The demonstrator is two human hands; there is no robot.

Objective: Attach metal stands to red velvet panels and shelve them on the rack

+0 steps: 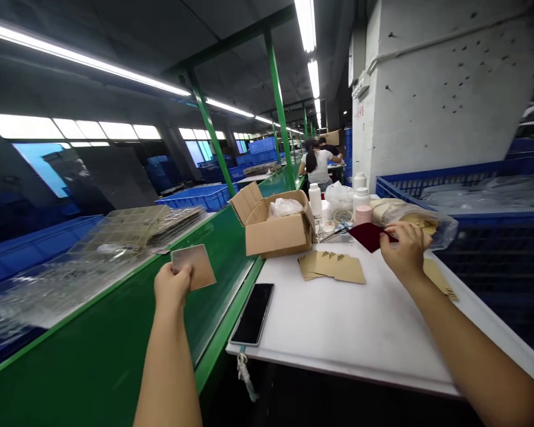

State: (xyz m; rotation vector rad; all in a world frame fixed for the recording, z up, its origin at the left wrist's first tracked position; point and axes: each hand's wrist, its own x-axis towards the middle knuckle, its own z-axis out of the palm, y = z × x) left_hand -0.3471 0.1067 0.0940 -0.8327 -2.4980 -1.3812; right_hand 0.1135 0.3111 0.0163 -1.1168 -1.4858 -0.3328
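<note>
My left hand (171, 284) is closed on a flat, square brownish piece (198, 267), pinched at its near left side and raised over the green conveyor edge. Its surface looks slightly shiny, and I cannot tell its material. In my right hand (407, 249) a dark red flat piece (368, 236) is pinched between thumb and fingers, above the table. It may be cloth or a pouch; its near corner is hidden by the fingers. Below and left of that hand, several brown paper envelopes (331, 266) lie fanned out. More brown paper pieces (438, 279) lie beside my right wrist.
An open cardboard box (278, 234) stands at the white table's (338, 332) far left. Behind are white bottles (315, 200), a pink jar (364, 214) and tape. A phone (253, 314) lies near the front left corner. Blue crates (471, 216) stand right; a co-worker (318, 166) sits ahead.
</note>
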